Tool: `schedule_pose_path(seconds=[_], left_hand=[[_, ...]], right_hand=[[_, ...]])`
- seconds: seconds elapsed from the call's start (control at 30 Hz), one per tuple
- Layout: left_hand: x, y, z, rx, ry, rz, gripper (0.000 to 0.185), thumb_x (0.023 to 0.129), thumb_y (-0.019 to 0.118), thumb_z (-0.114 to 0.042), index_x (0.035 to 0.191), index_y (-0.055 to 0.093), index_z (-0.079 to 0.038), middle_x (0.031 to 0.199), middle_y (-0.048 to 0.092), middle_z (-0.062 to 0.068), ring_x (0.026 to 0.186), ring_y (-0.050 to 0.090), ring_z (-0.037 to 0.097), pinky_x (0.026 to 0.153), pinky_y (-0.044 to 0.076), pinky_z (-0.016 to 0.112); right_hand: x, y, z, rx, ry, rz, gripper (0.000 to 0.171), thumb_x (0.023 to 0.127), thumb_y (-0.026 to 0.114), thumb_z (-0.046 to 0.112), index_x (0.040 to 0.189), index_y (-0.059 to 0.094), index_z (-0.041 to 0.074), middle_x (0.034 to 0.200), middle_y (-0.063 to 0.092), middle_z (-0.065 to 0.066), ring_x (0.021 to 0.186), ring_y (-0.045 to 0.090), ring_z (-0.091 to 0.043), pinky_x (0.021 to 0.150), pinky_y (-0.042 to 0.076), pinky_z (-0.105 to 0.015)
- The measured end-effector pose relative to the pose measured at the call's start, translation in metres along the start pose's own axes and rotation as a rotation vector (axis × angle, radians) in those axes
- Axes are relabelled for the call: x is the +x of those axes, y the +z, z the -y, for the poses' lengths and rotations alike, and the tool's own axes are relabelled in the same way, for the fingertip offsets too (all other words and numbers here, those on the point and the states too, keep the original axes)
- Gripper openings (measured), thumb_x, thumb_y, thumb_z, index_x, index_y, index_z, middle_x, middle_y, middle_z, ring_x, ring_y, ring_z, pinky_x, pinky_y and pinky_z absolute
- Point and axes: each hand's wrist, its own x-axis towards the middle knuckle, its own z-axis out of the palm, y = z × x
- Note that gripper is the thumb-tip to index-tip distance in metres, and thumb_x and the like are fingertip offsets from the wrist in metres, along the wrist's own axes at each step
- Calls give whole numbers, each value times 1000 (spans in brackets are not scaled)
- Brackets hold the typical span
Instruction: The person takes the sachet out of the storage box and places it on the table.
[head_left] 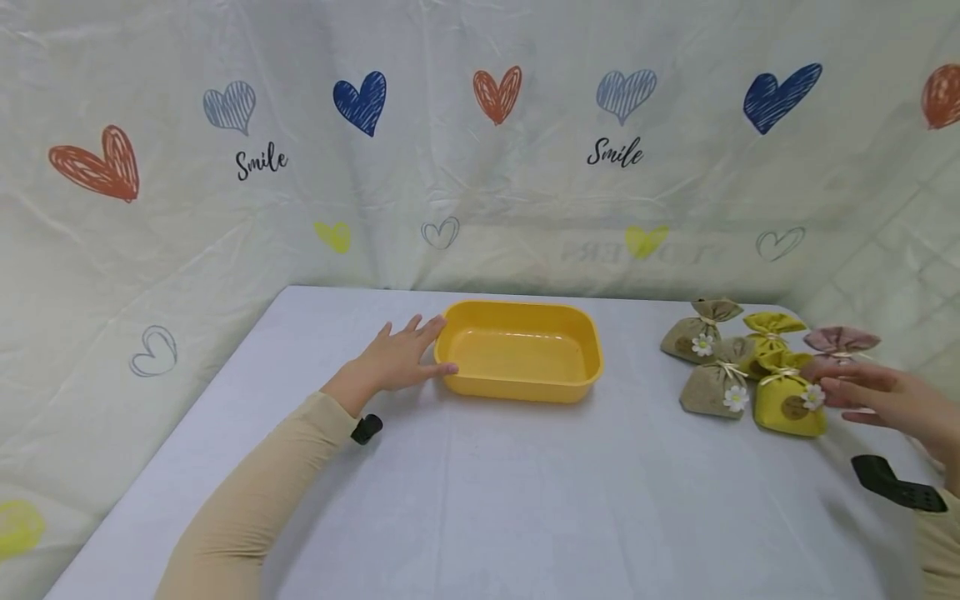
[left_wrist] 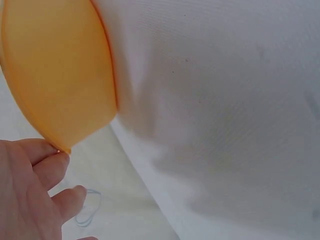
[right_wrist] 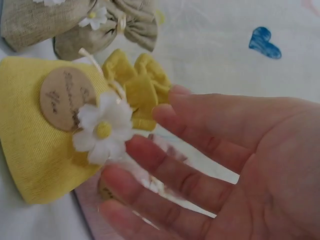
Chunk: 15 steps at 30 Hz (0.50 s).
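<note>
A yellow plastic tub [head_left: 592, 367] stands in the middle of the white table. My left hand [head_left: 401, 354] rests flat against its left end with straight fingers; in the left wrist view the fingertips [left_wrist: 47, 160] touch the tub's rim [left_wrist: 75, 90]. At the right lie several small cloth sachets with daisy trims: a yellow one [head_left: 787, 404], a beige one [head_left: 712, 390], and a pink one [head_left: 840, 342]. My right hand [head_left: 873, 392] hovers open beside the yellow sachet [right_wrist: 45, 135], fingers [right_wrist: 195, 135] spread and holding nothing. The pink sachet is partly hidden behind them.
Another beige sachet [head_left: 693, 333] and another yellow one [head_left: 772, 327] lie further back. A white backdrop with hearts [head_left: 360, 100] hangs behind the table. The table's far edge runs just behind the tub.
</note>
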Motion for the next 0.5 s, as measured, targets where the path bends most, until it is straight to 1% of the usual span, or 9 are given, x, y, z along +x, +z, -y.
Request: schedule_pose_path(seconds=[0.03,0.07,0.2,0.27,0.3,0.33,0.4,0.43,0.5], left_hand=[[0,-1,-1,2,-3,2,101,93,46,-78,167,13,-17,171,14,0,157,7,28,121,2,63],[1,-1,-1,0,-5,3,101,94,46,-78,167,14,-17,171,14,0,157,7,28,121,3,63],[2,-5,-2,-19,-6,12,98,95,46,-77,166,16,-16,171,16,0,156,12,29,121,5,63],[3,-7,-2,-19,3,8,96,96,46,-75,166,18,-15,170,19,0,156,16,30,121,8,64],[4,-8,-2,-15,8,3,95,96,46,-75,166,20,-15,170,20,1,155,19,31,120,10,65],[4,-8,-2,-12,11,-3,94,97,46,-73,165,21,-14,169,22,1,154,21,32,120,12,65],[5,-10,-2,-2,17,-14,91,98,46,-72,165,24,-14,168,25,2,153,25,32,119,16,65],[5,-11,-2,5,18,-22,90,98,46,-71,164,26,-14,167,28,3,152,27,33,119,19,64],[5,-12,-3,16,13,-44,87,99,46,-70,163,30,-14,166,32,5,150,31,34,117,25,63]], right_hand=[[-1,0,3,-28,-9,0,58,112,44,32,138,40,-20,121,61,-38,92,70,-20,74,60,-33],[-2,1,7,-54,-23,-1,62,112,43,32,140,33,-23,126,56,-42,92,69,-16,73,59,-32],[-7,4,21,-126,-124,-79,56,111,49,25,137,39,-24,122,62,-37,85,62,4,68,56,-28],[-10,5,31,-142,-148,-124,54,110,51,26,135,43,-22,121,61,-37,87,60,-1,75,57,-42],[-11,6,37,-152,-158,-139,53,110,51,26,135,45,-20,122,60,-36,92,62,-11,76,56,-49],[-11,7,43,-161,-160,-154,52,110,52,28,135,46,-18,128,51,-42,93,62,-13,75,56,-50],[-11,10,55,-150,-189,-155,49,110,52,27,137,47,-14,129,49,-39,95,62,-14,75,57,-50],[-10,12,60,-155,-219,-162,46,109,53,26,136,49,-12,130,50,-38,97,61,-11,75,57,-43],[-6,16,70,-166,-298,-165,40,107,56,19,136,53,-9,130,55,-30,91,53,13,69,54,-23]])
